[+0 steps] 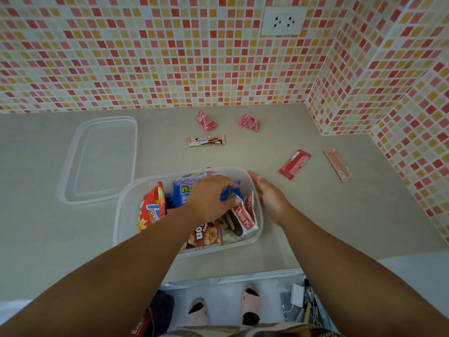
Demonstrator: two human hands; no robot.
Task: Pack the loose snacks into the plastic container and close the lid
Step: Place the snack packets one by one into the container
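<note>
A clear rectangular plastic container (126,207) sits on the beige countertop (48,239), near its front edge, already holding several snacks: an orange-red potato-snack bag (150,207) stands against its left wall, a brown chocolate-biscuit box (206,234) lies at the front, and a white-and-red Choco Pie wrapper (245,215) leans against its right wall. The left hand (209,198) reaches down into the container with its fingers curled around a blue snack packet (182,189), gripping it among the other packs. The right hand (267,195) is beside the container's right wall, just outside the rim, its fingers straight and together and holding nothing; whether the palm touches the wall cannot be told. The clear rectangular plastic lid (102,156) lies flat on the countertop to the left of and behind the container, its near corner just beside the container's far left corner. Five loose snacks remain on the countertop beyond the container: two small pink crinkled packets (206,120) (249,122) near the tiled wall, a tan Cream-O biscuit bar (206,140) in front of them, a red flat wrapper (294,164) to the right, and a pale brown sachet stick (338,165) farther right, near the mosaic-tiled corner (340,105). A white double wall socket (283,21) is set into the tiles above.
</note>
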